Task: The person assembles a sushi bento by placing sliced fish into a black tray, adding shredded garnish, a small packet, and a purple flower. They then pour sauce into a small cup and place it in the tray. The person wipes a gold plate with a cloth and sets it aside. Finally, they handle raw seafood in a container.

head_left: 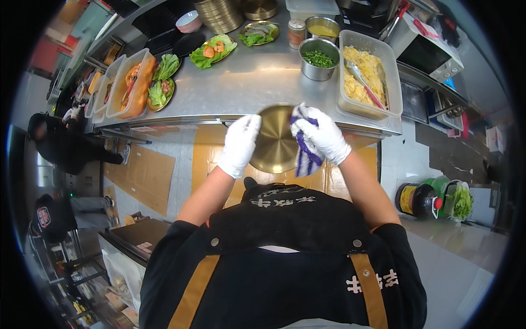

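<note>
In the centre of the frame, the left hand [241,145], in a white glove, grasps a round gold plate [274,141] by its left rim. The right hand [323,137], gloved also in white, holds a purple-and-white cloth [308,158] against the right side of this plate; whether its fingers press the rim through the cloth, I cannot tell well, because the folds cover them. The plate is at the near edge of the steel counter [244,90]. At the upper right, a plastic tub [364,111] contains yellow food with tongs [364,84] lying on it, and just beside it stands a steel pot [318,73] of chopped greens. At the upper middle is a stack of gold plates [220,16].
</note>
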Demonstrator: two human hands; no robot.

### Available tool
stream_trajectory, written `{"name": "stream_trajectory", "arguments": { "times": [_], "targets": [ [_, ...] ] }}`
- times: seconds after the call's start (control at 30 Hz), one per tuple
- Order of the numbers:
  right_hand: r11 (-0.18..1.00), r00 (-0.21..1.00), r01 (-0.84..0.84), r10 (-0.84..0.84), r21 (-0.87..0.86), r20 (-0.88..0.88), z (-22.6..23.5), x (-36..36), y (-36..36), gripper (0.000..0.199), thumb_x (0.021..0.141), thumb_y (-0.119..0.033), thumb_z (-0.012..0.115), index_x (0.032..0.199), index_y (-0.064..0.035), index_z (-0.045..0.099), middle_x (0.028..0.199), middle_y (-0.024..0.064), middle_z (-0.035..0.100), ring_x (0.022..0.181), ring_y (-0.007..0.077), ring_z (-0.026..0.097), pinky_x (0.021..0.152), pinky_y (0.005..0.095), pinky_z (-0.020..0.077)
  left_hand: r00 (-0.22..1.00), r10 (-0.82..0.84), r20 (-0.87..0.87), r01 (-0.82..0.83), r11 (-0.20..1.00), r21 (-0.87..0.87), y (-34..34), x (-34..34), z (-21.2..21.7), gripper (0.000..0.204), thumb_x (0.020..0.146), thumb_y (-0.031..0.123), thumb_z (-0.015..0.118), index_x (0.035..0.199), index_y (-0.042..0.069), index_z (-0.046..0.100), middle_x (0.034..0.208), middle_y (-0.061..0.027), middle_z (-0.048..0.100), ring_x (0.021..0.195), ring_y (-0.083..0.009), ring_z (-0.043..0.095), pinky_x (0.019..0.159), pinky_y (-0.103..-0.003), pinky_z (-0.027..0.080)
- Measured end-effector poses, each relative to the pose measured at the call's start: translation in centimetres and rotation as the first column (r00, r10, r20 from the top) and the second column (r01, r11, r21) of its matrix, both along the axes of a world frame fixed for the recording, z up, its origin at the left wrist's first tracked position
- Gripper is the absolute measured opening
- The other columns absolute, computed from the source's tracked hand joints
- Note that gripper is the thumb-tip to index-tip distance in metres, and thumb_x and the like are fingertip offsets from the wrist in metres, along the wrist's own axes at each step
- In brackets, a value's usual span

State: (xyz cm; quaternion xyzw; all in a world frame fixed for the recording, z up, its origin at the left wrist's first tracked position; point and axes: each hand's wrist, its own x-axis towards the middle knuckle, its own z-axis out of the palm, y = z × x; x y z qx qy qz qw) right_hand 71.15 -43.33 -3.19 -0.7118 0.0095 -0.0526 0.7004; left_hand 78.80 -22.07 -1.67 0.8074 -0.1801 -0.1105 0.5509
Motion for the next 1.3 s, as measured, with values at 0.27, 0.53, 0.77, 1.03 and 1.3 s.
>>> {"name": "stream_trajectory", "arguments": {
  "times": [0.27,0.53,0.77,1.03,1.3],
  "targets": [
    [0.972,0.941,-0.151,0.197,0.180,-0.274,-1.8,2.4,5.7,0.029,0.096,-0.020,0.063,0.117,-0.0003,0.059,0.102,0.0024,0.062,0.095,0.0092,0.055,0.086,0.0248,0.0479,0.839,0.433,-0.330,-0.544,0.697,-0.468,10.9,2.3,-5.8,0.037,0.102,0.033,0.053,0.117,0.000,0.060,0.112,-0.0083,0.063,0.102,-0.0178,0.061,0.089,-0.032,0.050],
    [0.107,0.998,0.020,0.056,-0.994,0.026,-5.6,16.4,8.0,0.045,0.094,-0.044,0.046,0.128,-0.0160,0.057,0.129,0.0063,0.054,0.126,0.0311,0.045,0.104,0.0554,0.0344,0.626,0.767,-0.141,-0.778,0.603,-0.178,25.8,-3.5,-9.1,0.046,0.104,0.033,0.047,0.134,-0.003,0.048,0.128,-0.0145,0.056,0.113,-0.0216,0.057,0.094,-0.035,0.050],
    [0.124,0.987,0.081,-0.146,-0.989,0.063,-10.2,25.9,4.3,0.053,0.098,-0.045,0.034,0.139,-0.0152,0.050,0.144,0.0093,0.046,0.138,0.0314,0.034,0.108,0.0585,0.0223,0.615,0.668,-0.420,-0.788,0.502,-0.356,26.8,-5.8,-10.4,0.034,0.104,0.027,0.050,0.124,0.001,0.054,0.115,-0.0079,0.062,0.104,-0.0178,0.060,0.090,-0.034,0.051],
    [0.179,0.876,-0.128,-0.441,-0.976,-0.196,-8.6,23.3,-0.3,0.060,0.096,-0.049,0.043,0.142,-0.0106,0.050,0.143,0.0164,0.051,0.134,0.0390,0.044,0.111,0.0455,0.0369,0.705,0.589,-0.397,-0.710,0.596,-0.376,25.4,-2.6,-9.1,0.031,0.104,0.027,0.050,0.122,0.002,0.054,0.114,-0.0078,0.062,0.101,-0.0175,0.061,0.088,-0.033,0.051],
    [0.133,0.779,-0.566,-0.236,-0.814,-0.580,-11.6,-6.6,-6.9,0.027,0.089,-0.022,0.058,0.107,-0.0079,0.071,0.107,0.0166,0.070,0.103,0.0359,0.066,0.091,0.0427,0.0520,0.873,0.353,-0.337,-0.470,0.792,-0.388,18.5,0.0,-6.5,0.046,0.106,0.035,0.040,0.127,-0.004,0.054,0.122,-0.0097,0.061,0.108,-0.0178,0.060,0.092,-0.032,0.050]
  ]
}}
